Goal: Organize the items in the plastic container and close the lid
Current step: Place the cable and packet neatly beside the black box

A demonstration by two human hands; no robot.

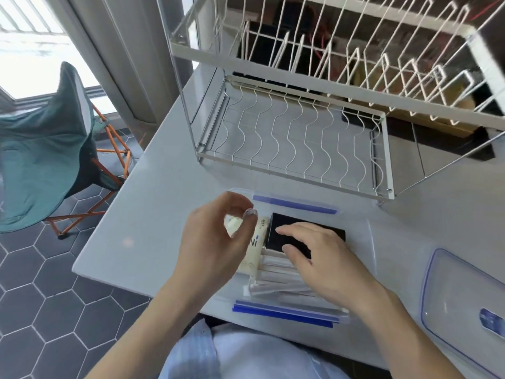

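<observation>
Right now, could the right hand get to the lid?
Probably yes. The lid lies flat on the table to the right of the container, nothing between it and the right hand, which rests open on items inside.

Daylit window [30, 36], dark hexagon-tiled floor [41, 283], teal folding chair [46, 149], grey table [164, 192] bearing a white wire rack [295, 149].

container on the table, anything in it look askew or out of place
Nothing looks spilled or damaged. In the plastic container, the white sticks lie unevenly fanned rather than parallel, beside the black box. The lid is off, lying on the table to the right.
</observation>
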